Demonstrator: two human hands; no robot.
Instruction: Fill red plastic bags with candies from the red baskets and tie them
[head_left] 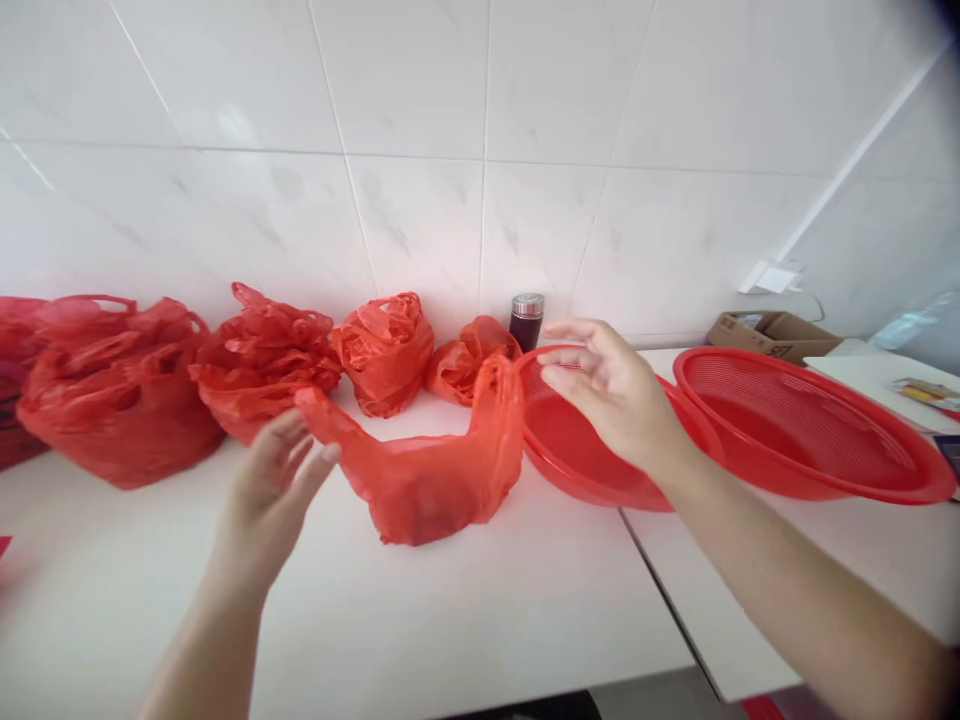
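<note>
A red plastic bag (431,480) sits on the white counter (450,620) in front of me, its two handles standing up to either side. My left hand (274,480) is just left of the bag's left handle, fingers stretched out and apart, touching or nearly touching it. My right hand (611,390) hovers over the rim of a red mesh basket (577,465), just right of the bag's right handle, fingers spread, holding nothing.
Several tied red bags (120,390) line the tiled wall at the back left. A dark flask with a metal lid (526,320) stands behind the basket. A second red basket (817,420), a cardboard box (772,335) and a wall socket (772,277) are at the right.
</note>
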